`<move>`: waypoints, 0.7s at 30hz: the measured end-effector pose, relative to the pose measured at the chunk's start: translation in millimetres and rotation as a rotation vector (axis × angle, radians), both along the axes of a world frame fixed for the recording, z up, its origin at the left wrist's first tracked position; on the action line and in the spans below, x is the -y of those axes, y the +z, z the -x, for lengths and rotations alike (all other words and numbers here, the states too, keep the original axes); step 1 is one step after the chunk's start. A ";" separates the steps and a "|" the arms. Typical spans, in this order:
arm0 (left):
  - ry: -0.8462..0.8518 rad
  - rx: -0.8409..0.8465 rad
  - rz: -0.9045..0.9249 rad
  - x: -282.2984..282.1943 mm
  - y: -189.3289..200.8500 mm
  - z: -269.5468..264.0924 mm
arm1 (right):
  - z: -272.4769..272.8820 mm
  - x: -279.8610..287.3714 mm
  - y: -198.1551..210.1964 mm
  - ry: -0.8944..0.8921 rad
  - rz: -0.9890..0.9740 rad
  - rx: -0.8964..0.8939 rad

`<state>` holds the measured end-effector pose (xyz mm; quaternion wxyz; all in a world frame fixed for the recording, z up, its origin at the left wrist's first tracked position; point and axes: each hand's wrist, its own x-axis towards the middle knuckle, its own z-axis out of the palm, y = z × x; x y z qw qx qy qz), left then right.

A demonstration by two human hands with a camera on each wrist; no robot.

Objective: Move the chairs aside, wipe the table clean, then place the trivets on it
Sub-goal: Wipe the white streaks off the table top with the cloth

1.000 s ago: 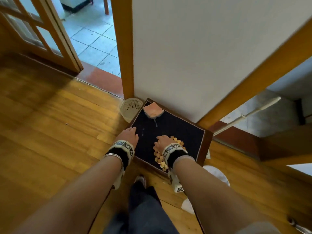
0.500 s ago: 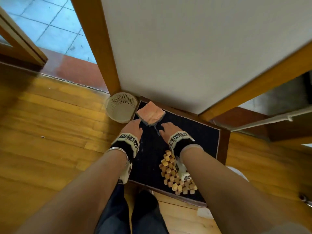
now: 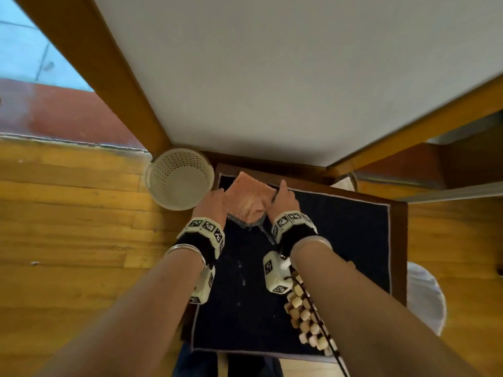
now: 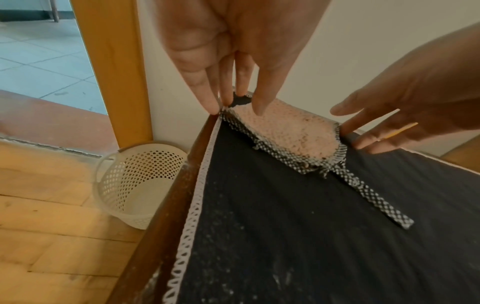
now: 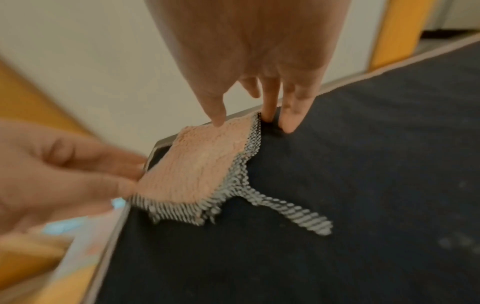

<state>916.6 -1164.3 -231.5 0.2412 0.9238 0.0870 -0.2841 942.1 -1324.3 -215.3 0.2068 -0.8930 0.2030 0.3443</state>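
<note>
Both hands have moved forward since a second ago, off the wooden bead trivet (image 3: pixel 310 319) and up to the far left corner of the dark mat-covered surface (image 3: pixel 340 254). Now the left hand (image 3: pixel 211 206) and the right hand (image 3: pixel 283 204) flank the pink square cloth with checked grey edging (image 3: pixel 249 201), which lies at that corner with its checked strap trailing toward the middle. Each grip is loose, fingers fairly straight: the left fingertips (image 4: pixel 255 107) touch the cloth's left edge, the right fingertips (image 5: pixel 217 118) its right corner, neither closed round it. That trivet lies near the surface's near right edge, partly under the right forearm. Beside the left edge, a white perforated plastic basket (image 3: pixel 179 179) stands on the wooden floor (image 3: pixel 68 227).
</note>
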 end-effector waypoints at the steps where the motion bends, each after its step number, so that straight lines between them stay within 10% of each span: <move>1: 0.019 0.002 -0.005 -1.1 -4.1 -2.0 | -1.3 -0.8 -4.7 -0.053 -0.022 0.018; 13: -0.085 0.129 0.096 0.0 -18.8 -13.9 | 7.9 -4.3 -13.1 -0.150 -0.250 0.116; 21: -0.065 0.132 0.140 -3.6 -23.2 -14.4 | 21.2 0.7 -7.2 -0.518 -0.552 0.148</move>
